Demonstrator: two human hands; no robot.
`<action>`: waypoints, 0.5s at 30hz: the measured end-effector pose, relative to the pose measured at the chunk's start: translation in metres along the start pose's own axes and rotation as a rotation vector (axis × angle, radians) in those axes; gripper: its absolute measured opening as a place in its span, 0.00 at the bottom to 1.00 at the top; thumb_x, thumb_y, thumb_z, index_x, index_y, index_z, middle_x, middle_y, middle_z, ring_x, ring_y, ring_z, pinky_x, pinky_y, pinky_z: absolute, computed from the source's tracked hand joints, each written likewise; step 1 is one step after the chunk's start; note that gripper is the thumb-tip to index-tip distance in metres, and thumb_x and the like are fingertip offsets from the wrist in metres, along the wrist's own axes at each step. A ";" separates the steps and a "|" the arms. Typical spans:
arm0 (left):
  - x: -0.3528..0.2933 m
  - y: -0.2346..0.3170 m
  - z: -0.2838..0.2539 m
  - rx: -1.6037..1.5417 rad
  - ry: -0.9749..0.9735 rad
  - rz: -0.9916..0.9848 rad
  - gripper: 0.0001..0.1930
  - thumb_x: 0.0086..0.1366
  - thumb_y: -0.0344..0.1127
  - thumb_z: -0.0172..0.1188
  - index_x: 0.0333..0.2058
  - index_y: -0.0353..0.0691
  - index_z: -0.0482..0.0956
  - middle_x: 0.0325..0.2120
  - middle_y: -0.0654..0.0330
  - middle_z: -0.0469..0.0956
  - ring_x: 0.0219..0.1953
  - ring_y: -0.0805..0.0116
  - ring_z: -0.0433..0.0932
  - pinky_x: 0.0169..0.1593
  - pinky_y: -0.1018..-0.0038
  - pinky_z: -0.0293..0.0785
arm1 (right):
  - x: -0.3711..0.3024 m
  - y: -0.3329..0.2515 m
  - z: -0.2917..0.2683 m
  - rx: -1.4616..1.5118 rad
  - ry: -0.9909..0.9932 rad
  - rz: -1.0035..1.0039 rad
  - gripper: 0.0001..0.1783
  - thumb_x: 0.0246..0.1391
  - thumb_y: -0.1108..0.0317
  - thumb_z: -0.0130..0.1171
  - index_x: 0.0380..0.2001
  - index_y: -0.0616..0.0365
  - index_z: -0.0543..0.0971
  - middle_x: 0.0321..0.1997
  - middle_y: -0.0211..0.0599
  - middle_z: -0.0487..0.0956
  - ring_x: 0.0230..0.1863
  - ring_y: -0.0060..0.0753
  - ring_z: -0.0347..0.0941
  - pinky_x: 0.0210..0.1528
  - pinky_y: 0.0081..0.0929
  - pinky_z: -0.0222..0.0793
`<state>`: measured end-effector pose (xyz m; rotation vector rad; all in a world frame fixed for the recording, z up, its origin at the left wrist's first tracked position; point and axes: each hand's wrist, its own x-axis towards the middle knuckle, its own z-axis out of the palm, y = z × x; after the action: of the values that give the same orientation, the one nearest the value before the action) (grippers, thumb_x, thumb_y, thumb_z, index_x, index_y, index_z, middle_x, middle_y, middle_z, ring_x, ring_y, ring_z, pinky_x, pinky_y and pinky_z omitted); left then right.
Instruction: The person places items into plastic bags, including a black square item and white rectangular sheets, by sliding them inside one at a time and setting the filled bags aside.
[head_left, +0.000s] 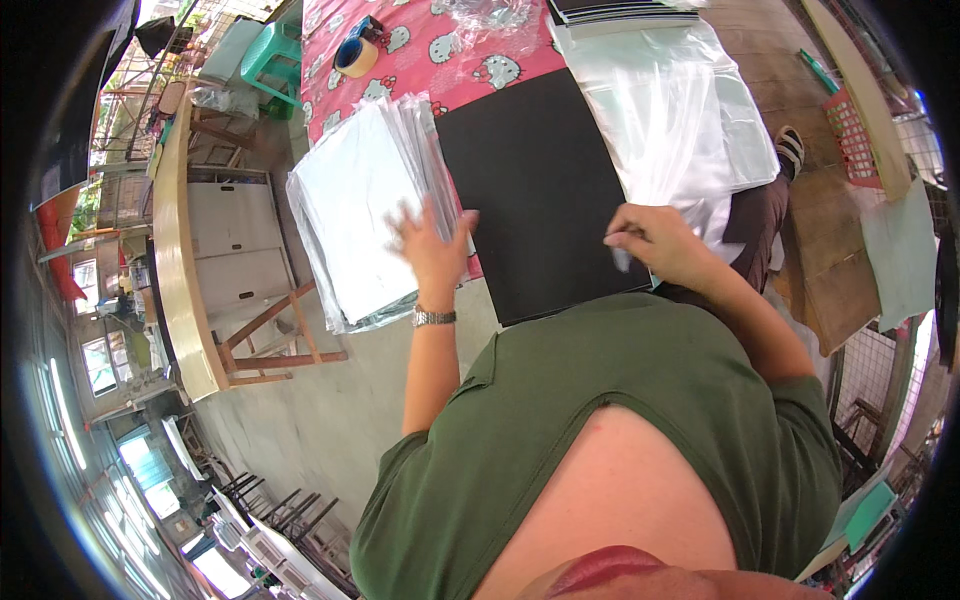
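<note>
Under the black board (540,190) lies cat-printed pink cloth (450,85).

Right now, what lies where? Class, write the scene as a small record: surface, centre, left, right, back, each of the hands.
Surface: pink patterned cloth
Centre: black sheet
Left of centre: white stack with clear plastic at its edges
Right of centre: clear plastic, piled
Back left: tape roll on the cloth
Left hand: fingers spread, blurred, at the white stack's right edge
Right hand: fingers curled over the black sheet's right edge; grip unclear
</note>
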<state>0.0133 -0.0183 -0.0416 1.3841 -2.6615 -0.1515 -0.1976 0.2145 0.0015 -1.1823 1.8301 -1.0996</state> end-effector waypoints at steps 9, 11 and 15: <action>-0.007 0.113 -0.050 -1.513 -0.499 0.023 0.05 0.60 0.30 0.57 0.30 0.34 0.76 0.20 0.70 0.73 0.24 0.84 0.68 0.30 0.86 0.66 | 0.051 -0.039 -0.025 0.265 0.097 0.114 0.08 0.52 0.68 0.57 0.32 0.61 0.74 0.26 0.25 0.72 0.27 0.13 0.64 0.31 0.14 0.60; -0.002 0.107 -0.049 -1.532 -0.499 0.028 0.05 0.60 0.30 0.57 0.30 0.35 0.75 0.24 0.68 0.74 0.27 0.83 0.70 0.33 0.86 0.66 | 0.041 -0.041 -0.033 0.258 0.025 0.034 0.08 0.52 0.69 0.58 0.32 0.62 0.74 0.26 0.25 0.73 0.28 0.14 0.64 0.32 0.14 0.61; -0.003 0.120 -0.040 -1.778 -0.402 0.053 0.10 0.59 0.27 0.57 0.39 0.34 0.71 0.33 0.64 0.74 0.34 0.81 0.70 0.38 0.84 0.68 | 0.037 -0.029 -0.032 0.359 0.062 0.026 0.06 0.50 0.71 0.58 0.30 0.63 0.76 0.25 0.25 0.73 0.27 0.15 0.65 0.32 0.15 0.62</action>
<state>-0.0753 0.0519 0.0161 0.5451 -1.4344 -2.1595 -0.2286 0.1831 0.0370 -0.9195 1.6008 -1.3925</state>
